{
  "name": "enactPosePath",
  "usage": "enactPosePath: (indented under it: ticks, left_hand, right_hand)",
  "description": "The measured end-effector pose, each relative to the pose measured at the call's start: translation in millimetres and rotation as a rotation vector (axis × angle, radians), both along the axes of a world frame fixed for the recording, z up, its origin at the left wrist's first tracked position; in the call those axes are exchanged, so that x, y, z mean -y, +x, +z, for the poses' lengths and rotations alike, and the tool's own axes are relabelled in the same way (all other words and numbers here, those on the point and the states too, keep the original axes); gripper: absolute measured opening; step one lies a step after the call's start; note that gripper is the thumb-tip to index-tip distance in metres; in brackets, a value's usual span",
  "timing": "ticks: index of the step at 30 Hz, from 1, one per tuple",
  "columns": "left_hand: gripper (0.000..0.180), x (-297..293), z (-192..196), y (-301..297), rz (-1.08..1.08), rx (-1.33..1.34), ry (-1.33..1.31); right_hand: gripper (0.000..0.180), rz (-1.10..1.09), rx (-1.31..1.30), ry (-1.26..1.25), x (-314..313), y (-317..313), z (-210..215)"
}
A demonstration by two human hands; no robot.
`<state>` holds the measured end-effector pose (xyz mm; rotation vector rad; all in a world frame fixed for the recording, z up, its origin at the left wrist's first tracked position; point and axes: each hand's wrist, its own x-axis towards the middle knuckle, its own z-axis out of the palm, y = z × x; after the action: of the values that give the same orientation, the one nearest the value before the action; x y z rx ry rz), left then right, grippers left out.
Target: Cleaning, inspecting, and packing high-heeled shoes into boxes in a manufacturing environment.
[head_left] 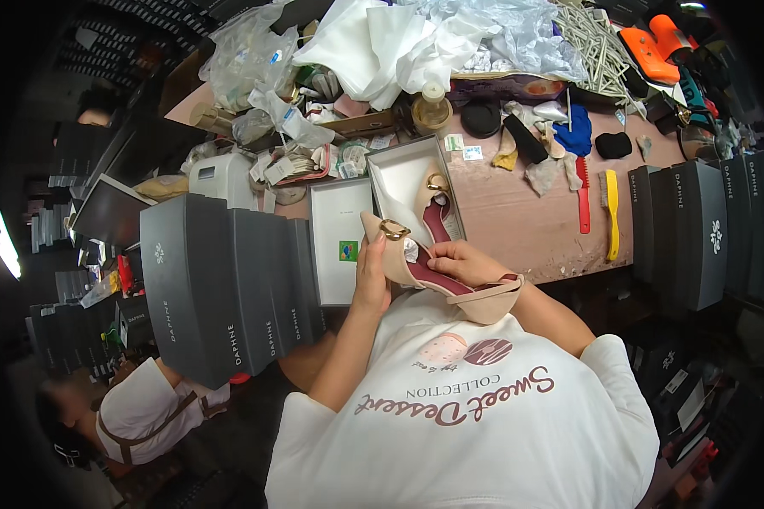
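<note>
A beige pointed shoe [484,304] with a gold buckle, a dark red insole and a back strap is held tilted in front of my chest. My left hand [371,276] is closed around its toe end, thumb beside the buckle. Crumpled white stuffing [411,249] shows inside the toe. Closed on the shoe's inner edge, my right hand [467,262] has its fingertips over the insole, partly hidden. The matching shoe [433,208] lies in an open shoebox [454,182] with white tissue. Left of it lies a pale box lid [338,242] bearing a small green sticker.
Dark shoeboxes stand in rows at left [187,288] and right [696,229]. A red brush [583,199], a yellow brush [612,216], a blue cloth [574,131] and a bottle [433,110] are on the table [517,229]. Another person [140,411] sits at lower left.
</note>
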<state>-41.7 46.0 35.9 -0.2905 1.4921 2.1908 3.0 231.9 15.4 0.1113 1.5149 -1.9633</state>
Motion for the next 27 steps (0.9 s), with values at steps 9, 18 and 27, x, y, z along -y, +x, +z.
enactPosePath:
  ticks: [9, 18, 27]
  left_hand:
    - [0.036, 0, -15, -5, 0.005, 0.051, -0.063]
    - [0.04, -1, -8, -8, -0.025, 0.175, -0.095]
    - [0.041, 1, -7, -8, -0.053, 0.219, -0.089]
  right_hand:
    - [0.019, -0.022, 0.036, -0.076, 6, -1, -20]
    - [0.018, 0.02, -0.014, -0.089, 11, -3, -43]
    - [0.019, 0.02, 0.005, -0.089, 11, -2, -39]
